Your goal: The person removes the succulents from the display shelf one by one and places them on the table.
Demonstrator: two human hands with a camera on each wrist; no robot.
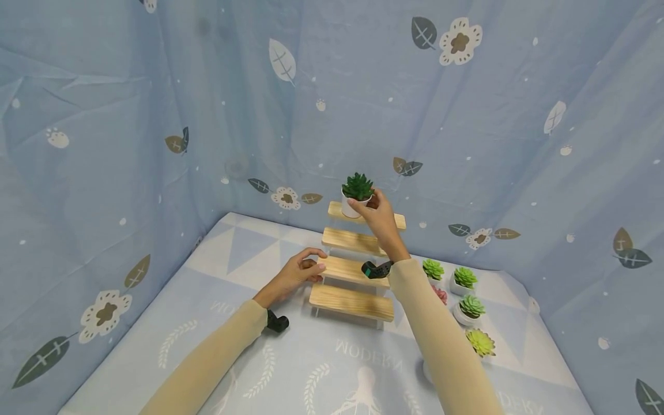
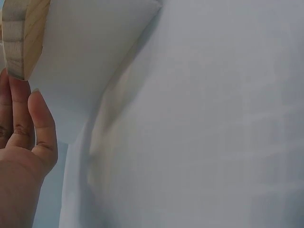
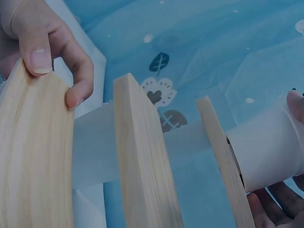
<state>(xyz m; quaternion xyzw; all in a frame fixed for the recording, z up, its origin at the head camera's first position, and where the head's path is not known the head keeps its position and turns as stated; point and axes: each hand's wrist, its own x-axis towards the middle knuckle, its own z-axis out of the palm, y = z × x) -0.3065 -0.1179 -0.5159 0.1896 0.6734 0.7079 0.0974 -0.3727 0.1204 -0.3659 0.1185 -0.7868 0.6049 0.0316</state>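
Observation:
A stepped wooden plant stand with several pale planks rises toward the back curtain. My right hand grips the white pot of a dark green artificial succulent at the left end of the top plank. In the right wrist view, the white pot has its base right at the top plank, tilted slightly. My left hand holds the left end of a lower plank, thumb on its upper face and fingers at the end. The left wrist view shows the left fingers below a plank's end.
Right of the stand, several small potted succulents stand on the patterned cloth: a bright green one, a pale green one, a yellow-green one and a pink one partly behind my right sleeve. Blue curtains hang behind and at both sides.

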